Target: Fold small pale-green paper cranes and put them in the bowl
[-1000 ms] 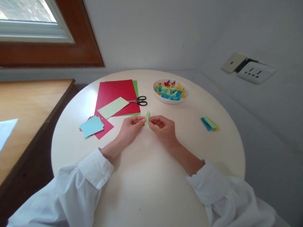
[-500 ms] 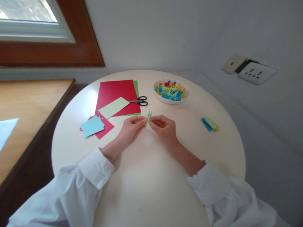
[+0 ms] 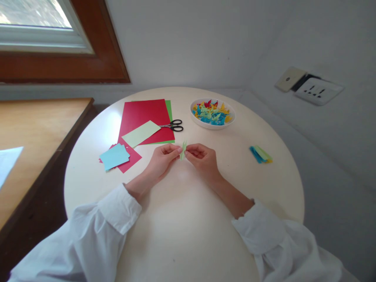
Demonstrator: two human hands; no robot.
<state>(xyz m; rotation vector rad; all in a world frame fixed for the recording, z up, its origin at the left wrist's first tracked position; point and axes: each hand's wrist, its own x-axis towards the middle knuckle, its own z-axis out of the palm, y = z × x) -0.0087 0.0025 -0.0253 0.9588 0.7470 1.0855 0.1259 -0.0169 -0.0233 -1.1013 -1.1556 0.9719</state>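
A small folded piece of light green paper point(image 3: 183, 149) is held upright between my two hands over the middle of the round cream table point(image 3: 182, 219). My left hand point(image 3: 161, 159) pinches its left side with thumb and fingertips closed. My right hand point(image 3: 203, 159) pinches its right side, fingers curled in. Both wrists rest low over the tabletop in white sleeves.
Red and green sheets point(image 3: 145, 119) lie at the back left with a pale green slip point(image 3: 141, 133) and light blue squares point(image 3: 114, 156) on them. Black scissors point(image 3: 173, 125) lie beside them. A white bowl point(image 3: 212, 113) holds several coloured folded papers. A small paper stack point(image 3: 261, 154) lies right. A wooden bench point(image 3: 32, 137) stands left.
The folded green paper looks slightly narrower between my fingertips. Both hands have stayed in the same place.
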